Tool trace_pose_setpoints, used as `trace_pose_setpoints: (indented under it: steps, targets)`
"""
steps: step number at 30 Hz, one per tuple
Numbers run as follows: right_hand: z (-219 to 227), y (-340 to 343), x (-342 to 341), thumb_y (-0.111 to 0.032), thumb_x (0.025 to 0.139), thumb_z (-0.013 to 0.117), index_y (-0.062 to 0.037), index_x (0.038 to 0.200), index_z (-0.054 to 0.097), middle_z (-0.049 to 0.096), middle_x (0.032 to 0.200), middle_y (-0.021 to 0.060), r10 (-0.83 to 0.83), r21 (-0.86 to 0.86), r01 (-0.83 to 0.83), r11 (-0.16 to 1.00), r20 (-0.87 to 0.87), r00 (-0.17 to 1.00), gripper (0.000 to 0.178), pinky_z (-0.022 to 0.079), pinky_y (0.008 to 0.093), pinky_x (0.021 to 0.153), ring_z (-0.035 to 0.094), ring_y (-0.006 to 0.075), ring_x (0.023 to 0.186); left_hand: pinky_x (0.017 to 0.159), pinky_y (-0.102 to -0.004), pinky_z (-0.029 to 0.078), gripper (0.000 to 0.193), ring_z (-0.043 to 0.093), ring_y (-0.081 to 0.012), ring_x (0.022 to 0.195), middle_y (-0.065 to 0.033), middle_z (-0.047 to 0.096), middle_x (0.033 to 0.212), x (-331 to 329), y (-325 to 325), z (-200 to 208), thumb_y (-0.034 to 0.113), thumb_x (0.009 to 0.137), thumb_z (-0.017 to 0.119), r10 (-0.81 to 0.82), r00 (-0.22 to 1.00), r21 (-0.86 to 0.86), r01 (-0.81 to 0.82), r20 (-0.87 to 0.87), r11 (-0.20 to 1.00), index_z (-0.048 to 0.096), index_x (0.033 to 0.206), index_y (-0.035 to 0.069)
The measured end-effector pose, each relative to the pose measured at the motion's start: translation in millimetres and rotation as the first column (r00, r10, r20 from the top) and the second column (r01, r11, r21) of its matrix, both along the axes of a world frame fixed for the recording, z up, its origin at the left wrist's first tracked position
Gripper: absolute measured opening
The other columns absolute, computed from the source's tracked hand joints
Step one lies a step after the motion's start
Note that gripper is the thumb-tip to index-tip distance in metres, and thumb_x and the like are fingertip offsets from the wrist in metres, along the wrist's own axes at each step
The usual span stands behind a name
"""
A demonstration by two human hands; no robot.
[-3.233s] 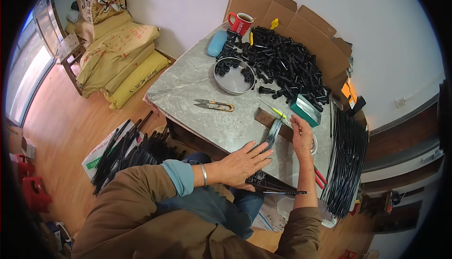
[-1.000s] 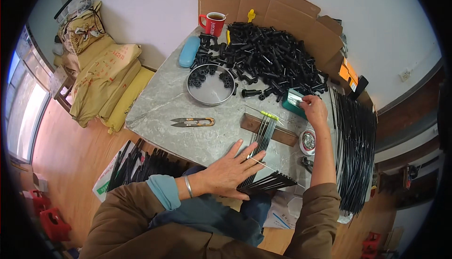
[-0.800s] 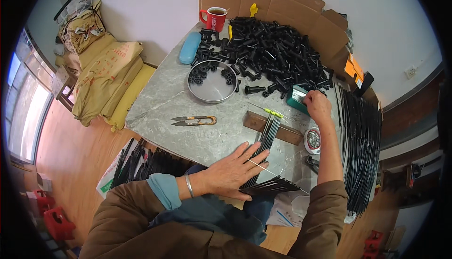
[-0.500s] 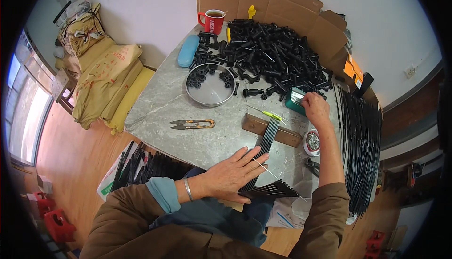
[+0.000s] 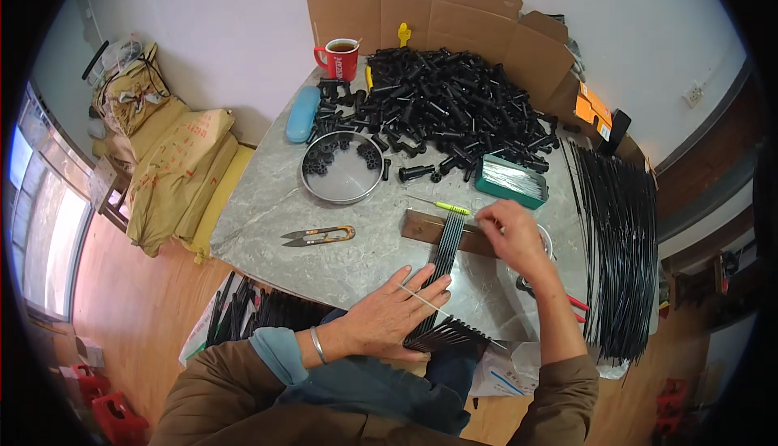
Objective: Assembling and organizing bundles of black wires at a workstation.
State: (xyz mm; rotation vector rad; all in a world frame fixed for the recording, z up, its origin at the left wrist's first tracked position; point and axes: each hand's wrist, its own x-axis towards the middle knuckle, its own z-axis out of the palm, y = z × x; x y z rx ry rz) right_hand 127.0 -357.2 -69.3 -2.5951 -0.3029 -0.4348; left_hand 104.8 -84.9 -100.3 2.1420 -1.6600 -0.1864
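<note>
My left hand (image 5: 389, 310) lies flat with spread fingers on a row of thin black rods (image 5: 448, 245). The rods' far ends rest on a brown wooden block (image 5: 421, 226), and their near ends fan out beside my palm. A thin pale stick (image 5: 429, 304) crosses over my left fingers. Just right of the rods' far ends, my right hand (image 5: 516, 239) is closed in a pinch; what its fingertips hold is too small to name. Beyond the block lies a tool with a yellow-green handle (image 5: 452, 208). A green box (image 5: 512, 184) of thin silvery pins stands beyond my right hand.
Black plastic parts (image 5: 454, 102) are heaped at the back before cardboard (image 5: 478, 17). Left of them are a red mug (image 5: 340, 64), a blue case (image 5: 302, 114), a round metal dish (image 5: 342, 195) and thread snips (image 5: 320, 236). Long black rods (image 5: 612, 260) cover the right edge.
My right hand has come back from the green box toward the rods' far ends. The box's contents now show. My left hand stays on the rods, and the view has shifted slightly.
</note>
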Motion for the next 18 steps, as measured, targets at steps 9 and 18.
trace_pose_setpoints:
  steps: [9, 18]
  targets:
    - [-17, 3, -9, -0.012, 0.083, 0.062, -0.0057, 0.089, 0.067, 0.062, 0.084, 0.0090, -0.117, 0.226, 0.154, 0.962, -0.168, 0.979, 0.011, 0.048, 0.0360, 0.072, 0.061, 0.0271, 0.081, 0.112, -0.0502, 0.021, 0.095, 0.020, -0.0364, 0.141, -0.0147, 0.025, 0.152, -1, -5, 3, 0.052, 0.069, 0.072, -0.011, 1.000, 0.000, 0.011, 0.021, 1.000, 0.035, 0.141, 0.002]
    - [-17, 6, -6, -0.012, 0.083, 0.061, -0.0053, 0.087, 0.067, 0.061, 0.082, 0.0086, -0.105, 0.198, 0.126, 0.972, -0.114, 0.988, 0.010, 0.048, 0.0363, 0.068, 0.061, 0.0270, 0.078, 0.112, -0.0497, 0.021, 0.093, 0.021, -0.0362, 0.140, -0.0144, 0.027, 0.151, -1, -6, 5, 0.052, 0.069, 0.072, 0.009, 1.000, -0.010, -0.008, 0.010, 1.000, 0.037, 0.139, 0.002]
